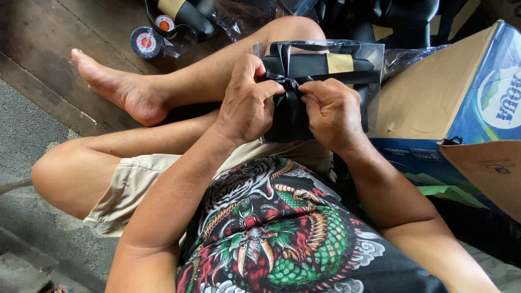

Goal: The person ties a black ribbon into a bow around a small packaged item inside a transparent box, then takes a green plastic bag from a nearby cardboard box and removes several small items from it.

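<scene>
From where I watch, the nearest thing is the dark shirt with the green dragon print (271, 239), and just past it both forearms reach forward over the lap. My left hand (247, 103) and my right hand (332, 113) meet at a black ribbon bow (287, 84); the fingers (269, 89) of each hand are closed in a pinch on a strand of that ribbon, the left on the loop side, the right on the tail, thumbs pressed in from above. I judge the two pinches pull against each other so the knot sits flat and centred. The ribbon runs around a clear plastic package (358, 54) holding a folded black item with a tan band (341, 62); the package rests on the raised knee, propped against the leg, which I take to steady it while both hands are busy. The hands cover the lower half of the package, so I cannot tell how the ribbon ends underneath. To the right, touching the thigh, stands an open cardboard box (434, 92) with a blue printed side, its flap (483, 171) hanging toward me and crowding the right elbow. Beyond the bare foot (116, 87), on the dark wooden floor (38, 38), lie rolls of tape (145, 43) and more plastic-wrapped black items (184, 13), well apart from the hands.
</scene>
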